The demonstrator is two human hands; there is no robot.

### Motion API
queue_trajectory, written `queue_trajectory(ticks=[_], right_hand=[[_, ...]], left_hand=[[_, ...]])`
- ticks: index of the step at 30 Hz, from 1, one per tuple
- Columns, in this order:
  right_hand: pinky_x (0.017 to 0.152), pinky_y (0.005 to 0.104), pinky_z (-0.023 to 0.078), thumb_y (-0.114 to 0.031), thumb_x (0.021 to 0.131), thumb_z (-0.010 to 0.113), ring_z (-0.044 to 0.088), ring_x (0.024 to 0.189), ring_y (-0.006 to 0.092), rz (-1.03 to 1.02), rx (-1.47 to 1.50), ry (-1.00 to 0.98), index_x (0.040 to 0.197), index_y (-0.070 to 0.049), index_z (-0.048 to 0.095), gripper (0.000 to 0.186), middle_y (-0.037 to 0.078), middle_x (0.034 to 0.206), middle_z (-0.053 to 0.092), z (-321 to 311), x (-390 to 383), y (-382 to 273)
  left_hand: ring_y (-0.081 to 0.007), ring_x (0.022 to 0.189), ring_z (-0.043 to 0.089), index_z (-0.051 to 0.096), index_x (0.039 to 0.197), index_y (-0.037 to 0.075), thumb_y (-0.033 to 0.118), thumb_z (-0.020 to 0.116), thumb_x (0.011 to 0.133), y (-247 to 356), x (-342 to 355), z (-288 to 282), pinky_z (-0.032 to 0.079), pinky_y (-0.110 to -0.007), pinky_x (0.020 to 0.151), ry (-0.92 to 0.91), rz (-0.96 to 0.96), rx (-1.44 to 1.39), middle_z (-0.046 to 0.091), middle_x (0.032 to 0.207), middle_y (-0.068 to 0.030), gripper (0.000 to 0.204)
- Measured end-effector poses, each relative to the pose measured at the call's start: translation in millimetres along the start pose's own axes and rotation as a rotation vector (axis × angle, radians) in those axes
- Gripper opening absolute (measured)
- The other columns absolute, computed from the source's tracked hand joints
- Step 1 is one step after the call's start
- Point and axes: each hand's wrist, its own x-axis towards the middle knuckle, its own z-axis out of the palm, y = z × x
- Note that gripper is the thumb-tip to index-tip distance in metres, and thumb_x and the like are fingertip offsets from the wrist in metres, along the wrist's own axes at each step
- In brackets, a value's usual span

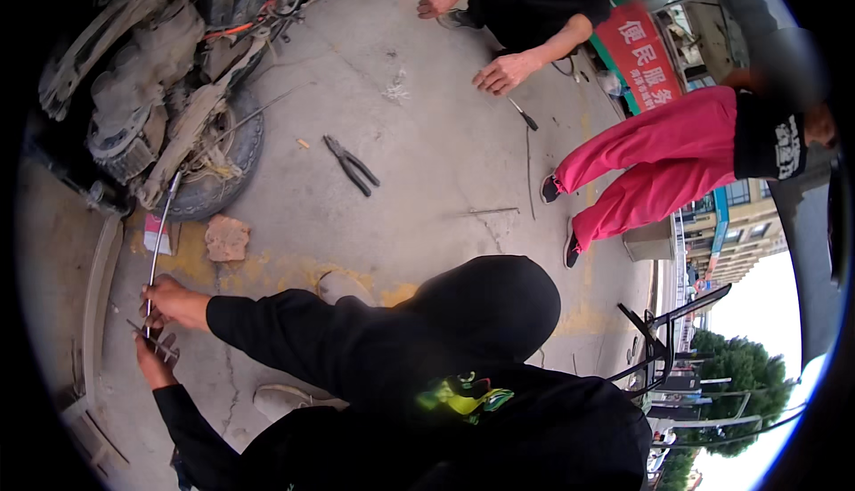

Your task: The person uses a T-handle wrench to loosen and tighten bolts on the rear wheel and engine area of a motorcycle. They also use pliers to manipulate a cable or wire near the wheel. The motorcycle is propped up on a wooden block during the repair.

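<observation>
At the far left, both my hands are on a long silver T-handled wrench (161, 228). Its far end meets the grimy machinery (169, 135) beside a vehicle's tyre (251, 154). My right hand (175, 302) is wrapped round the lower shaft, close to the crossbar. Just below it, my left hand (155, 359) grips at the crossbar with its fingers bent round it. How the far end sits on the part is too small to tell.
Black-handled pliers (353, 166), a broken brick (227, 238) and a red-and-white packet (158, 234) lie near the tyre. A screwdriver (525, 115) is beside a crouching person's hand (504, 73). Another person in pink trousers (655, 148) is at right. Thin rods (490, 212) lie on the concrete.
</observation>
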Motion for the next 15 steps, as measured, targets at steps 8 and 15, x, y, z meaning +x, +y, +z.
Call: queue_trajectory(ticks=[8,15], right_hand=[[0.062,0.0316,0.054,-0.027,0.104,0.039,0.067,0.071,0.0217,-0.046,-0.048,0.107,0.105,0.003,0.052,0.032,0.016,0.093,0.068,25,-33,-29],[0.063,0.0323,0.054,-0.024,0.104,0.037,0.067,0.071,0.0222,-0.058,-0.042,0.121,0.107,0.004,0.050,0.031,0.018,0.095,0.067,39,-35,-36]], left_hand=[[-0.0363,0.128,0.045,0.044,0.137,0.005,0.007,0.049,0.090,35,-45,-14,0.038,-0.042,0.105,0.077,1.137,1.179,0.050,0.136,-0.0203,0.047],[-0.0312,0.086,0.068,0.058,0.109,-0.005,0.029,0.049,0.100,27,-8,-7,0.055,-0.037,0.077,0.020,0.723,0.476,0.068,0.095,-0.0186,0.036]])
